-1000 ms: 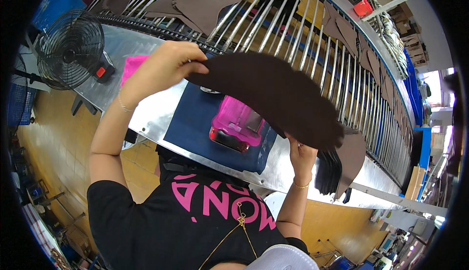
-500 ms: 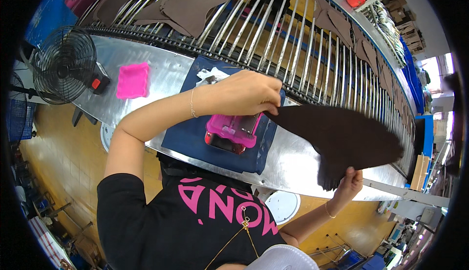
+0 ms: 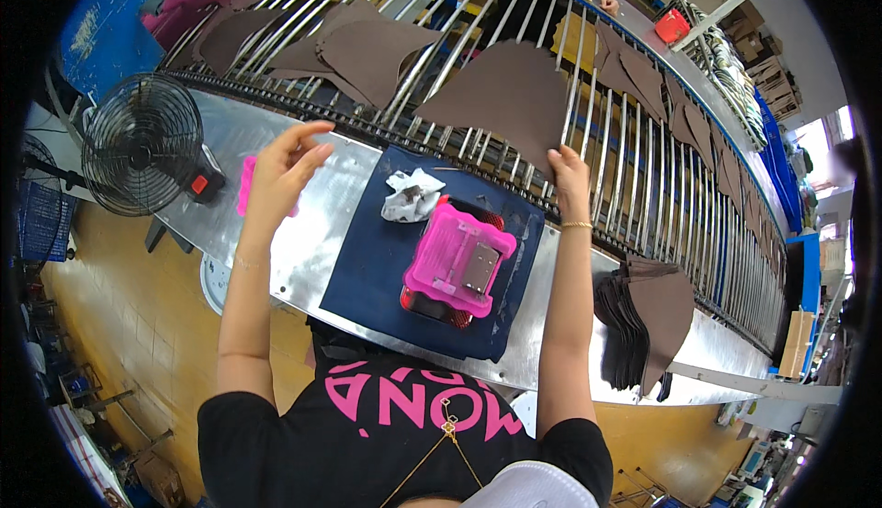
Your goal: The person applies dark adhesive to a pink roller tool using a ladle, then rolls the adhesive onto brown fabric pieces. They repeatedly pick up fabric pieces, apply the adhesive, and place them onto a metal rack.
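The dark brown piece lies spread over the rack of metal bars; half a second ago both hands held it out over the table, in front of the pile of brown pieces. The left hand has let go since then, and the pile now shows uncovered.

The piece stretches away toward eleven o'clock from the right hand, whose fingers are clamped on its near corner. From the left hand it lies at two o'clock, well apart; that hand holds nothing, its thumb and fingers curved and spread from one another. Both forearms rise from six o'clock, the right one reaching farther, over the edge of the rack — the left one upright, with its hand raised above the table.

Other brown pieces rest on the bars at ten o'clock from the held one, with more at three o'clock. The pile sits at five o'clock from the right hand. At eight o'clock from that hand, a pink tray sits on a red and black case, on a dark blue cloth; crumpled white paper lies at the tray's eleven o'clock. A pink dish is partly hidden at the left hand's eight o'clock, and a black fan stands at its nine.
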`<state>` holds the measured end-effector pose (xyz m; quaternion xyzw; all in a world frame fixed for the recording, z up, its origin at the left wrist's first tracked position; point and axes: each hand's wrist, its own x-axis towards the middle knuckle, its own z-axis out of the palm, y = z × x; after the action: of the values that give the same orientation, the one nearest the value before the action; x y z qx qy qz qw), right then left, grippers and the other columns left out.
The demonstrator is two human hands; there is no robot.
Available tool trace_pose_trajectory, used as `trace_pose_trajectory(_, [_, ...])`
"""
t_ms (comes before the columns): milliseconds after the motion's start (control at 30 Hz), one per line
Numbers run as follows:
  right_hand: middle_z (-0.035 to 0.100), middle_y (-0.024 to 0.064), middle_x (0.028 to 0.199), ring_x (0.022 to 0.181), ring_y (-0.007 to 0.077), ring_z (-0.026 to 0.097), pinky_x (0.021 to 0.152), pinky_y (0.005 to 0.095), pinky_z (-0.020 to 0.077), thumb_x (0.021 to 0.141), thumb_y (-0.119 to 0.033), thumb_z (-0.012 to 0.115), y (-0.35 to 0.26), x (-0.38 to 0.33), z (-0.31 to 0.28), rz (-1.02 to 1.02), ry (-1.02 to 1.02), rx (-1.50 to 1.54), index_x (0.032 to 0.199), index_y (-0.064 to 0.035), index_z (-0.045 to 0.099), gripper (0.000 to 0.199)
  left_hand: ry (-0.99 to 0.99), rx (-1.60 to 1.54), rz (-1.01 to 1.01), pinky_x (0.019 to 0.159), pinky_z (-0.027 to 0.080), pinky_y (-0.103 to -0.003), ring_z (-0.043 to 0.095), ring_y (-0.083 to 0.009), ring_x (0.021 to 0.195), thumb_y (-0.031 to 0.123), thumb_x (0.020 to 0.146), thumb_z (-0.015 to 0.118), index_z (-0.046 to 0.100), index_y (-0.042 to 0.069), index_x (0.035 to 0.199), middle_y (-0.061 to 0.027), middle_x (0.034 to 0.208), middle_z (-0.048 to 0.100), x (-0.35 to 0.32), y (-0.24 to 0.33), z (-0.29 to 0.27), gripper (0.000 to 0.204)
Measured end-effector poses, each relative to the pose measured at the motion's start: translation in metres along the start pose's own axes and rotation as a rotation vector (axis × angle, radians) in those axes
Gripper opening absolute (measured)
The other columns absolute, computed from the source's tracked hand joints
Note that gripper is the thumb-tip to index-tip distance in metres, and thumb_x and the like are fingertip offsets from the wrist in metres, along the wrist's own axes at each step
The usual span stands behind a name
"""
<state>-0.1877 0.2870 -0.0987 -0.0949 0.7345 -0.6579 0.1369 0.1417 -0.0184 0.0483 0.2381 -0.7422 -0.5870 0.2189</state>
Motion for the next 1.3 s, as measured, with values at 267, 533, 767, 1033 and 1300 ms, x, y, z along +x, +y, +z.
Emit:
trace_pose_trajectory(267, [0.066, 0.0140, 0.103, 0.091, 0.0223, 0.064, 0.081, 0.0318, 0.0489, 0.081, -0.031, 0.070, -0.018, -0.002, 0.015, -0.127, 0.202, -0.435, 0.116, -0.0015, 0.060, 0.047, 0.042, 0.035, 0.002, 0.053, 0.034, -0.018, 0.043, -0.0029, 0.061, 0.011, 0.087, 0.063, 0.062, 0.004, 0.113, 0.0034, 0.074, 0.051, -0.009, -0.016, -0.013, 0.026])
trace_pose_trajectory(533, [0.060, 0.0101, 0.106, 0.098, 0.0319, 0.056, 0.082, 0.0430, 0.0467, 0.077, -0.030, 0.071, -0.053, -0.197, -0.197, 0.043, 1.128, -1.294, 0.104, -0.0151, 0.067, 0.031, -0.133, -0.141, 0.034, 0.041, 0.024, -0.014, 0.037, 0.0010, 0.052, 0.013, 0.096, 0.052, 0.056, 0.005, 0.122, 0.0021, 0.077, 0.052, 0.022, -0.046, 0.010, 0.028])
trace_pose_trajectory(767, [0.056, 0.0156, 0.118, 0.110, 0.0334, 0.054, 0.086, 0.0461, 0.0477, 0.080, -0.040, 0.068, -0.034, -0.294, -0.283, 0.631, 1.155, -1.170, 0.113, -0.0068, 0.064, 0.047, -0.298, -0.107, 0.154, 0.039, 0.027, -0.015, 0.038, -0.0011, 0.050, 0.012, 0.097, 0.050, 0.050, 0.005, 0.128, 0.0005, 0.076, 0.050, 0.029, -0.026, 0.057, 0.033])
trace_pose_trajectory(1033, [0.058, 0.0159, 0.112, 0.103, 0.0340, 0.057, 0.084, 0.0436, 0.0485, 0.080, -0.035, 0.069, -0.040, -0.288, -0.264, 0.570, 1.207, -1.216, 0.108, -0.0051, 0.066, 0.041, -0.229, -0.046, 0.113, 0.039, 0.027, -0.015, 0.038, 0.0000, 0.050, 0.012, 0.096, 0.051, 0.052, 0.005, 0.127, 0.0013, 0.075, 0.052, 0.015, -0.026, 0.042, 0.032])
trace_pose_trajectory(1300, [0.067, 0.0202, 0.090, 0.090, 0.0320, 0.064, 0.081, 0.0412, 0.0492, 0.071, -0.048, 0.075, -0.023, -0.302, -0.322, 0.596, 1.046, -1.061, 0.094, 0.0022, 0.067, 0.056, -0.231, -0.066, 0.113, 0.039, 0.026, -0.015, 0.038, 0.0005, 0.051, 0.012, 0.095, 0.053, 0.053, 0.005, 0.125, 0.0010, 0.075, 0.053, 0.014, -0.032, 0.039, 0.031])
